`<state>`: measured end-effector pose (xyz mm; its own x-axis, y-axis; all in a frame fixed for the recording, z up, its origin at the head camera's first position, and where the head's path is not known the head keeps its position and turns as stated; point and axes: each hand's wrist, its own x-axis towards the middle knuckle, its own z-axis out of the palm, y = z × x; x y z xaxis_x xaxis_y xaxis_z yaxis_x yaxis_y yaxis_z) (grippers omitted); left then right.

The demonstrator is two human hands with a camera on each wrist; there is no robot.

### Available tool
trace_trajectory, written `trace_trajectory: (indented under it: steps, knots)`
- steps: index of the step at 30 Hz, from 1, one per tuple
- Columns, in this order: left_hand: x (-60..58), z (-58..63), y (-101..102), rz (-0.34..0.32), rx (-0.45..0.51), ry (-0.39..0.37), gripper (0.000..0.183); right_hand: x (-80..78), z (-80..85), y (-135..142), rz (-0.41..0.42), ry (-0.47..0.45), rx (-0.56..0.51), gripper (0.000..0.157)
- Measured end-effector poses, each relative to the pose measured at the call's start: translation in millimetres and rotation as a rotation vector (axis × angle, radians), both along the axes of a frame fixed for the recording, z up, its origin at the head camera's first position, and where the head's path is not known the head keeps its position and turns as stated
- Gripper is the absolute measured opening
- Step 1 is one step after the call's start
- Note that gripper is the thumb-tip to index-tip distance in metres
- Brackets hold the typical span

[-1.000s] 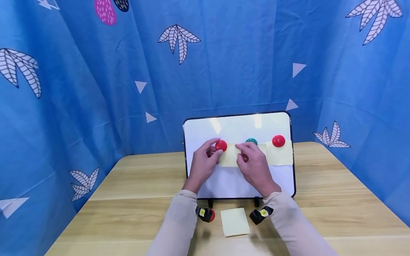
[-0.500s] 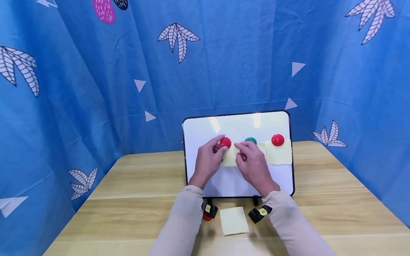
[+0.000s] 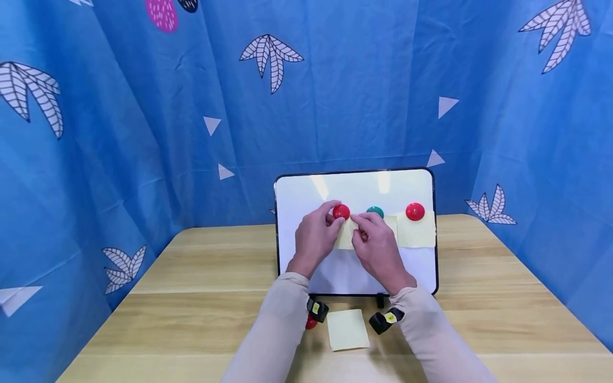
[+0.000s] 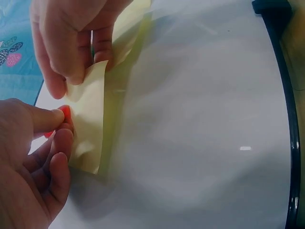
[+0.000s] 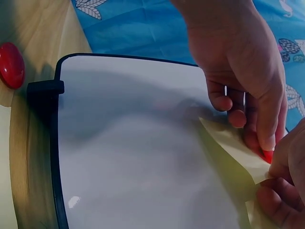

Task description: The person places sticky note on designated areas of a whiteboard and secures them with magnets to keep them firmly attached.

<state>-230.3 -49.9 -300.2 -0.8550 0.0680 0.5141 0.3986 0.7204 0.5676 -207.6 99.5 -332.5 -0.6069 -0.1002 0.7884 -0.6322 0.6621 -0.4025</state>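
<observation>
My left hand [image 3: 313,234] pinches a round red magnet [image 3: 341,211] between thumb and fingers at the top of a pale yellow paper note [image 3: 346,238]. That note lies against a small framed whiteboard [image 3: 306,189], its lower edge standing off the surface in the left wrist view. With thumb and forefinger, my right hand [image 3: 379,247] pinches the same note by its right upper corner, as the right wrist view shows. Behind the right hand, a second yellow note [image 3: 391,224] hangs partly hidden under a green magnet [image 3: 375,210]. Farther right, a red magnet [image 3: 415,211] holds a third note [image 3: 417,235].
Another yellow note [image 3: 348,331] lies on the wooden table [image 3: 215,276] before the board. Beside it sits a red magnet [image 5: 12,66], mostly covered by the left wrist in the head view. Black feet [image 5: 45,90] support the board. A blue curtain [image 3: 354,106] surrounds the table.
My left hand has moved right along the board with the red magnet, closer to the right hand. The right hand has stayed nearly in place.
</observation>
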Motion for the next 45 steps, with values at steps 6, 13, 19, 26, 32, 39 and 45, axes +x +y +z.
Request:
trace_trajectory:
  steps: [6,13,19,26,32,39,45]
  knots:
    - [-0.1,-3.8,3.3,0.021,-0.026,0.059,0.048,0.4,1.0,1.2,-0.010,-0.008,-0.010,0.041]
    - [2.6,-7.3,0.2,0.014,-0.020,0.106,0.046,2.4,1.2,-0.2,-0.012,-0.028,-0.001,0.041]
    - [4.3,-10.5,-0.2,0.022,-0.043,0.115,0.046,4.1,-2.7,0.8,-0.020,-0.031,-0.008,0.040]
    - [2.8,-11.6,-1.4,0.023,-0.038,0.128,0.046,2.0,-2.3,0.8,-0.025,-0.003,-0.001,0.038]
    - [3.9,-13.7,-6.3,0.005,0.024,0.116,0.049,2.0,0.3,-0.7,-0.029,0.009,-0.016,0.027]
    - [9.0,-21.2,-14.5,-0.031,0.062,0.092,0.046,5.6,1.3,-3.1,-0.104,-0.018,-0.011,0.019]
    - [15.6,-27.7,-23.0,-0.048,0.072,0.100,0.039,8.1,0.3,-4.4,-0.104,-0.065,-0.009,0.015]
